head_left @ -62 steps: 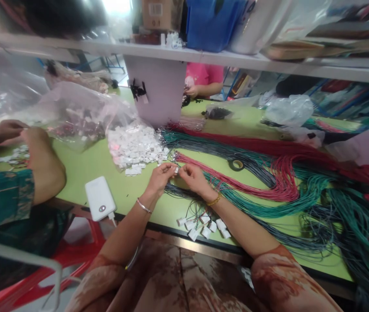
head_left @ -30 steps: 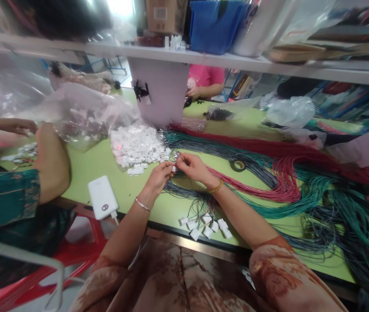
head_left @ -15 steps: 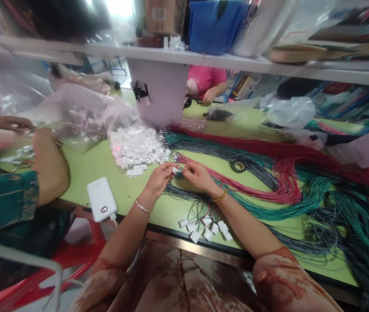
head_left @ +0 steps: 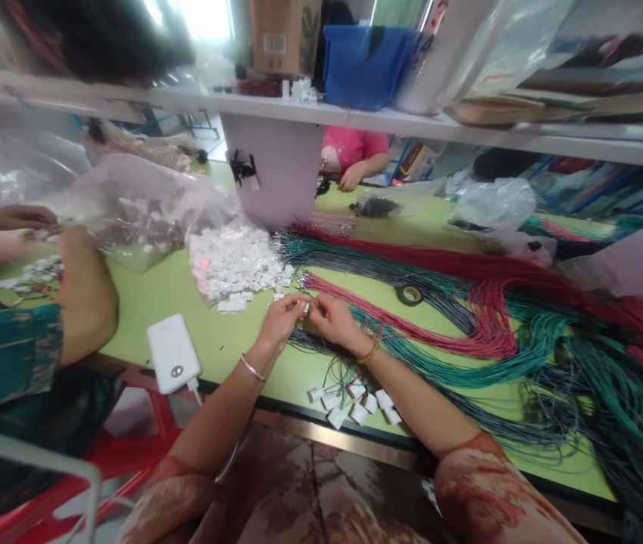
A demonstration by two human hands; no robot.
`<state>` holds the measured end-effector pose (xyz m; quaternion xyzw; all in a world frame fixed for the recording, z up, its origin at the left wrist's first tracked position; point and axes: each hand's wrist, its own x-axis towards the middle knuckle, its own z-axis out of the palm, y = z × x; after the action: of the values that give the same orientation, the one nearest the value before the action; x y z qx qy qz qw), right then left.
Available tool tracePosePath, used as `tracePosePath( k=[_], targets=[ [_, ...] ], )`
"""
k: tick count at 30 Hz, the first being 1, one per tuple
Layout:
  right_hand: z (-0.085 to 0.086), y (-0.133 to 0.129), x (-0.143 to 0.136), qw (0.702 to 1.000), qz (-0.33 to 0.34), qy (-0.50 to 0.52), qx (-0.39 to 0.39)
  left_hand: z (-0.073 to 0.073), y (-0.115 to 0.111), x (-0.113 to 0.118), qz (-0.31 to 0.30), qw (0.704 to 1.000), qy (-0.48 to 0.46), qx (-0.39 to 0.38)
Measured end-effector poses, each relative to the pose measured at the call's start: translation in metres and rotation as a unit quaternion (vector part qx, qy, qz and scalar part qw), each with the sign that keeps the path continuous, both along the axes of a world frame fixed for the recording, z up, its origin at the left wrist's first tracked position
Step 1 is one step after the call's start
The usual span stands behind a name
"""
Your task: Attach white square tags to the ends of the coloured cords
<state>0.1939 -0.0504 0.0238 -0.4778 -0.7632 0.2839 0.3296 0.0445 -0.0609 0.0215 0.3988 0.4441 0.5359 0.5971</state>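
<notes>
Between thumb and fingers, my left hand (head_left: 282, 321) pinches a small white plastic connector (head_left: 306, 308). My right hand (head_left: 332, 320) meets it there, its fingers closed at the connector's end; whatever thin thing they grip is hidden, perhaps a wire. Just beyond my hands lie red wires (head_left: 389, 313) with bare metal ends, beside green wires (head_left: 440, 366) and dark grey wires (head_left: 349, 266). Nearer to me, several white connectors with wires (head_left: 358, 404) rest by the table edge. A heap of loose white connectors (head_left: 239, 261) spills from a clear bag to the left.
A white power bank (head_left: 172, 353) with a cable lies left of my forearm. A roll of black tape (head_left: 410, 295) sits among the wires. At the left a co-worker's arm (head_left: 86, 291) rests on the table; another person (head_left: 355, 155) works opposite. A shelf (head_left: 185, 102) crosses overhead.
My right hand has closed in on my left, so the gap between their fingers is smaller and the connector is more covered. The whole view has shifted slightly.
</notes>
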Motion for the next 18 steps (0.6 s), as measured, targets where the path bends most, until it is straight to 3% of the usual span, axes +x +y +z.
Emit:
tracePosePath(
  k=[4, 8, 10, 13, 18],
  targets=[
    [0.004, 0.025, 0.014, 0.999, 0.034, -0.013, -0.017, 0.000, 0.000, 0.001, 0.007, 1.000, 0.001, -0.014],
    [0.004, 0.064, 0.036, 0.987, -0.091, -0.135, 0.002, -0.001, 0.002, -0.001, -0.009, 0.999, -0.020, -0.038],
    [-0.001, 0.076, 0.043, 0.978, -0.091, -0.184, -0.025, -0.002, 0.002, -0.002, -0.012, 0.998, -0.026, -0.052],
    [-0.010, 0.080, 0.049, 0.979, -0.058, -0.191, -0.029, 0.000, 0.003, -0.004, -0.013, 0.998, -0.028, -0.056],
    [-0.006, 0.074, 0.055, 0.954, -0.086, -0.285, 0.047, 0.004, 0.003, -0.007, -0.007, 0.996, -0.052, -0.068]
  ],
)
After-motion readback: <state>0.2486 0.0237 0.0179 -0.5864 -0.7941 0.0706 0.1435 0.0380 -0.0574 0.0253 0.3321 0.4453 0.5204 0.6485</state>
